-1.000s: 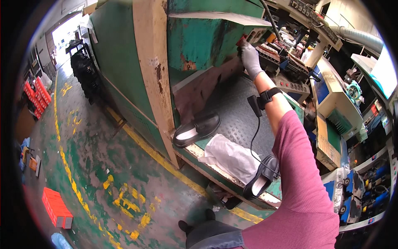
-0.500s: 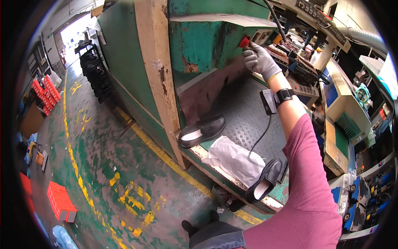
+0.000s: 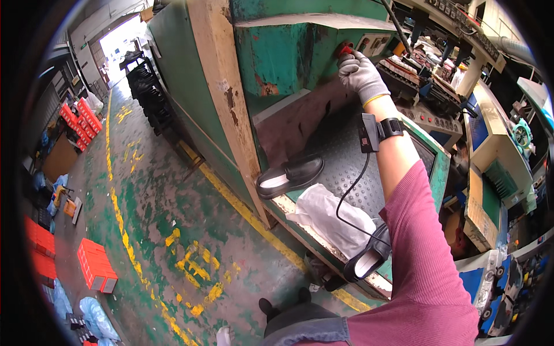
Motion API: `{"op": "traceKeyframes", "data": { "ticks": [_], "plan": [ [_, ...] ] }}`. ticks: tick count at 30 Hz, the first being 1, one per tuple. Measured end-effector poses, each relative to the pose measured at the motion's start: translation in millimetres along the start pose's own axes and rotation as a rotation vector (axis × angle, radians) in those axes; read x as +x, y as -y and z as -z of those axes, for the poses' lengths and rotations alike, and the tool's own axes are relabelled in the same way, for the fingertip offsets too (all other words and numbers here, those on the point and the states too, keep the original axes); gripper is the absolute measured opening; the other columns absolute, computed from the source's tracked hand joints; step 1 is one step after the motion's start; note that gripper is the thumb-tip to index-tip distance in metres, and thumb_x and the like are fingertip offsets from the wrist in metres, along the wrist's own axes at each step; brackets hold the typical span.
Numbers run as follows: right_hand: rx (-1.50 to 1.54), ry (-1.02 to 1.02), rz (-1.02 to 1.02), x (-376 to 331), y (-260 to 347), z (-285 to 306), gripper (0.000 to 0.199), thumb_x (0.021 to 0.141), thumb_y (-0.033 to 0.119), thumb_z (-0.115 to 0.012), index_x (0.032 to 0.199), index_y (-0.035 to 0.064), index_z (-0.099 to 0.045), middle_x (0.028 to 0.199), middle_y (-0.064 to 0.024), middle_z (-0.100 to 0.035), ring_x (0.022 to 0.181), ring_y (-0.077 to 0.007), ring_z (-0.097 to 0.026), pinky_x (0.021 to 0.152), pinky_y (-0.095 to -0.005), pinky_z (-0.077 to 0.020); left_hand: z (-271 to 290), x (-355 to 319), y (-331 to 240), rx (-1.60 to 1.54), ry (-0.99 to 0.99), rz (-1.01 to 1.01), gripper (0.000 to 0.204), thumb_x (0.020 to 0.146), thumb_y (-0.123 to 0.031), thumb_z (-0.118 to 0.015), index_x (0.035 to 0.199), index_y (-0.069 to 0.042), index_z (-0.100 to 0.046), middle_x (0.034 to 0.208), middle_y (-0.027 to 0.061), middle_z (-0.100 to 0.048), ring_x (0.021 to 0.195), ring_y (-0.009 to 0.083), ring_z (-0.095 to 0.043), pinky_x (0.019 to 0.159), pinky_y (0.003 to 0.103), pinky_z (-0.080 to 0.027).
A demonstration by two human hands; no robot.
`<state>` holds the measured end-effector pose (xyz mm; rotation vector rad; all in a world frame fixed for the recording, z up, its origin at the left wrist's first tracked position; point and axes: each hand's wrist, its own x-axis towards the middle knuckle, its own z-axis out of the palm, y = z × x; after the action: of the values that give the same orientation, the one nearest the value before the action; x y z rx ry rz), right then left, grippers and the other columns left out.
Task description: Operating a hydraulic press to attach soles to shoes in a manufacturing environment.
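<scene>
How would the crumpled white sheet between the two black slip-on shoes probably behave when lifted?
The crumpled white sheet is probably floppy, as its surface lies in wrinkles. It is likely light, looking thin at its edge, though its bulge could hide something. It seems unlikely to roll, since it lies spread out.

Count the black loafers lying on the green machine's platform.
2: the left loafer, beside the cream post, and the right loafer, on the other side of the crumpled white sheet, partly covered by the maroon sleeve. The sleeve could hide more.
</scene>
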<state>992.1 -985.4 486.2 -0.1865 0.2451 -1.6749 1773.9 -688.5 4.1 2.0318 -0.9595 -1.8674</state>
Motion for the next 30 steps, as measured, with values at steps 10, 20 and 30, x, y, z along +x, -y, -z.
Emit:
{"op": "traceKeyframes", "data": {
  "ticks": [10,20,30],
  "plan": [
    [0.033,-0.011,0.154,4,-1,0,0.035,0.099,0.031,-0.053,0.072,0.0098,-0.047,0.052,0.0045,-0.042,0.04,-0.0081,-0.04,0.036,-0.0217,-0.0331,0,-15,22,-0.012,0.003,-0.005,0.054,0.104,-0.04,-0.037,0.148,-0.01,-0.034,0.153,0.015,-0.037,0.134,0.0308,-0.041,0.108,0.051,-0.036],
    [-1.932,-0.661,1.119,-3,-31,22,0.05,0.102,0.048,-0.041,0.118,0.0023,-0.053,0.116,-0.025,-0.064,0.111,-0.0447,-0.059,0.094,-0.0481,-0.0461,-2,-23,34,-0.009,-0.019,0.07,0.056,0.104,-0.041,-0.035,0.15,-0.01,-0.031,0.155,0.0145,-0.034,0.136,0.0305,-0.04,0.109,0.051,-0.035],
    [-2.077,-0.864,1.114,18,-30,9,0.055,0.103,0.047,-0.03,0.124,0.0057,-0.06,0.111,-0.0251,-0.067,0.109,-0.0441,-0.061,0.094,-0.05,-0.0467,-7,-11,17,0.015,0.041,0.008,0.057,0.104,-0.042,-0.034,0.152,-0.01,-0.028,0.157,0.014,-0.032,0.137,0.0301,-0.038,0.109,0.051,-0.035]
  ]
}}
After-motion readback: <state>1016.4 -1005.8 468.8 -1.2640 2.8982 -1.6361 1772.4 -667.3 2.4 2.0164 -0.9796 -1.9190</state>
